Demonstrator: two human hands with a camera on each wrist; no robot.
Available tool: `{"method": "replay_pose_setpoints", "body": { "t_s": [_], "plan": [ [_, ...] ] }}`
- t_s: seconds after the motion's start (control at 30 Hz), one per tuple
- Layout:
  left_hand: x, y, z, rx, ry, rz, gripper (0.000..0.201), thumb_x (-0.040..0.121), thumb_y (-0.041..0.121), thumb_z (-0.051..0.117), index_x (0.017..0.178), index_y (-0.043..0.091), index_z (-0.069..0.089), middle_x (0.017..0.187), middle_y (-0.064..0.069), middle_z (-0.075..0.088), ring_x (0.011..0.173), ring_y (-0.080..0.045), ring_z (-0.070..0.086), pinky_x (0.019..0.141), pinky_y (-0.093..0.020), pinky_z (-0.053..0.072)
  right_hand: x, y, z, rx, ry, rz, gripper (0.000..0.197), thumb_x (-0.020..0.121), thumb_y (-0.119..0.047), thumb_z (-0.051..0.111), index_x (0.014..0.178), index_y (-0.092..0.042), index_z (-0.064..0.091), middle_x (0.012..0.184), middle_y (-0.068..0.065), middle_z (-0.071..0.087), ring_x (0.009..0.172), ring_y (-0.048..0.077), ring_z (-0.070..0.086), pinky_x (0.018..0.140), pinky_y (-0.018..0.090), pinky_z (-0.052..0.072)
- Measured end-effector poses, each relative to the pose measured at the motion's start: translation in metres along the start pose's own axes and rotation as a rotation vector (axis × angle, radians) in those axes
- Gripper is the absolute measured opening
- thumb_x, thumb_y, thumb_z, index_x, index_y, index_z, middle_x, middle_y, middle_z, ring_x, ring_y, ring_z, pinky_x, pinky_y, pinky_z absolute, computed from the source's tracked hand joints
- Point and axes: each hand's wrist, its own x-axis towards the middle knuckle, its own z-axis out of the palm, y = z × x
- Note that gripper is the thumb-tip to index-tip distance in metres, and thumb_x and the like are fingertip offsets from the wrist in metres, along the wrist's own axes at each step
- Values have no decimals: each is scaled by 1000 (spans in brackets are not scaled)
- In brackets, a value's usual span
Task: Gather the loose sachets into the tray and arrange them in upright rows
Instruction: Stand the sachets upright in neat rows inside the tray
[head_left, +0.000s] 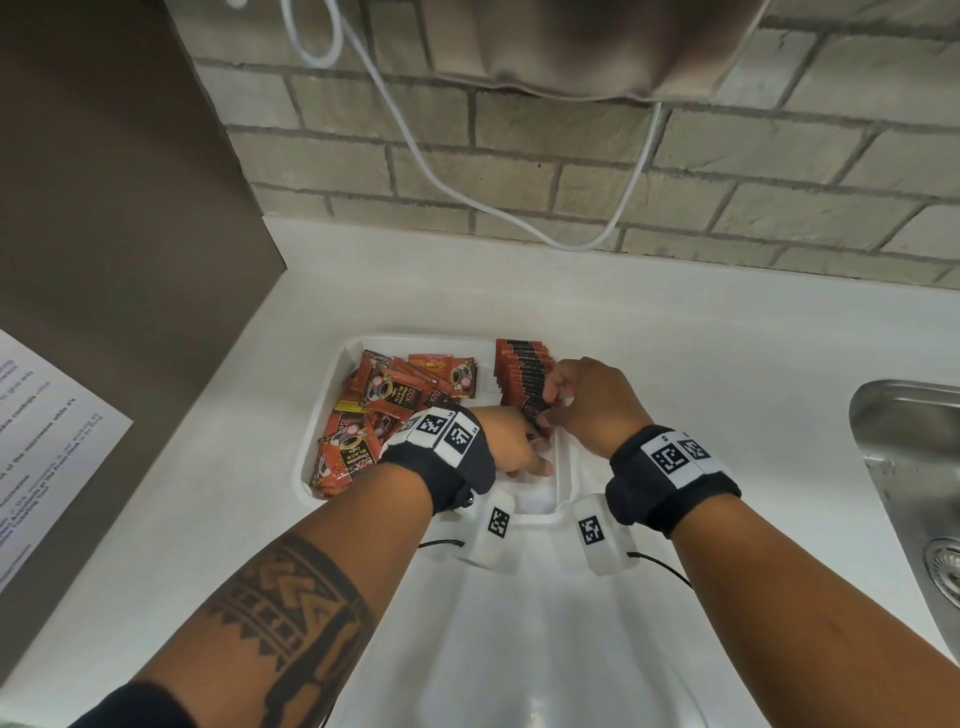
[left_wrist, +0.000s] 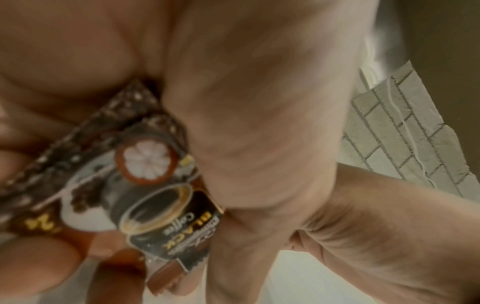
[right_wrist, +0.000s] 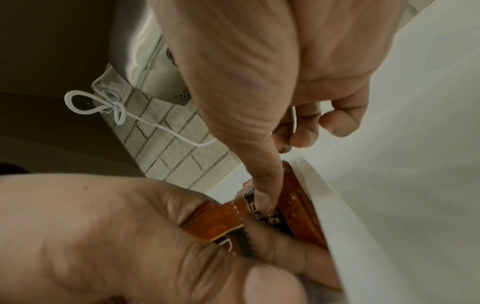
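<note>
Sachet (left_wrist: 145, 185) is pinched in the left hand (head_left: 511, 447), right against the row (head_left: 522, 374) standing just beyond the grip in the tray (head_left: 431, 341), where one straight finger (right_wrist: 262, 185) of the right hand (head_left: 592, 400), which holds nothing, presses the row back, probably to keep a slot; loose sachets (head_left: 374, 410) lie left of the grip.

The shallow white plastic tray (head_left: 317, 441) is smooth, with a soft sheen. In it, the red-brown foil sachets (head_left: 374, 410) are glossy printed film with crimped, saw-toothed edges. Under the tray, the white countertop (head_left: 675, 332) is smooth and nearly matt. Behind the tray, the grey brick wall (head_left: 519, 150) is rough and matt, and a smooth white plastic-coated cable (head_left: 571, 245) hangs across it. Right of the tray, the metal sink (head_left: 909, 415) looks like brushed steel. Left of the tray lies a matt sheet of white printed paper (head_left: 47, 415).
</note>
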Motion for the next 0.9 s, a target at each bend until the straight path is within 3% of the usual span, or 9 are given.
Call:
{"method": "replay_pose_setpoints", "body": {
  "t_s": [0.23,0.3,0.4,0.47,0.5,0.57,0.63,0.73,0.9],
  "plan": [
    [-6,-2,-2,-100,-21,49,38,93,38,66,126,19,64,77,11,64,59,-2,57,53,-16,40,-4,0,-3,2,7,-21,21,76,-14,81,87,-19,64,86,-5,53,80,16,53,61,20,36],
    [-8,-5,-5,-122,-46,54,28,93,27,66,118,15,68,82,5,68,59,-7,56,56,-16,43,-5,2,-5,18,27,-36,19,78,-15,79,85,-22,63,83,-9,51,77,12,51,59,16,34],
    [-15,-14,-12,-284,-76,21,27,93,3,58,116,13,67,94,-4,65,53,-10,55,45,-17,43,-8,6,-9,73,86,-62,12,83,-21,75,87,-25,64,85,-13,54,75,0,50,60,11,32],
    [-24,-22,-19,-462,-66,39,34,91,-6,59,122,7,63,94,-7,66,66,-16,66,50,-20,50,-11,5,-13,149,101,-81,10,86,-25,73,91,-27,66,87,-12,62,75,-1,54,62,8,35],
    [-27,-28,-22,-520,-48,72,38,89,-7,62,125,7,61,98,-9,68,80,-23,70,61,-27,56,-13,3,-14,202,81,-89,11,86,-26,74,93,-27,67,88,-11,66,76,0,57,63,8,37],
    [-32,-36,-27,-565,20,136,43,87,0,72,127,11,59,111,-15,71,105,-34,69,90,-41,56,-16,-4,-16,309,1,-102,17,84,-27,77,99,-28,68,89,-9,70,80,4,63,67,10,43],
    [-34,-39,-28,-677,53,190,45,81,10,81,121,20,62,116,-17,71,111,-37,67,102,-49,51,-17,-11,-16,390,-68,-103,21,82,-26,80,100,-25,69,91,-7,72,82,7,67,70,15,51],
    [-34,-40,-28,-643,133,249,43,65,40,90,102,37,69,108,-7,74,107,-32,69,100,-54,51,-14,-17,-14,395,-90,-90,15,83,-19,79,95,-22,70,87,-5,72,75,8,66,72,24,54],
    [-39,-38,-26,-631,266,273,34,74,28,88,104,19,73,103,-5,76,99,-28,71,93,-53,55,-12,-19,-12,418,-79,-86,12,86,-13,76,90,-23,69,81,-4,71,67,8,65,59,19,52]
  ]
}}
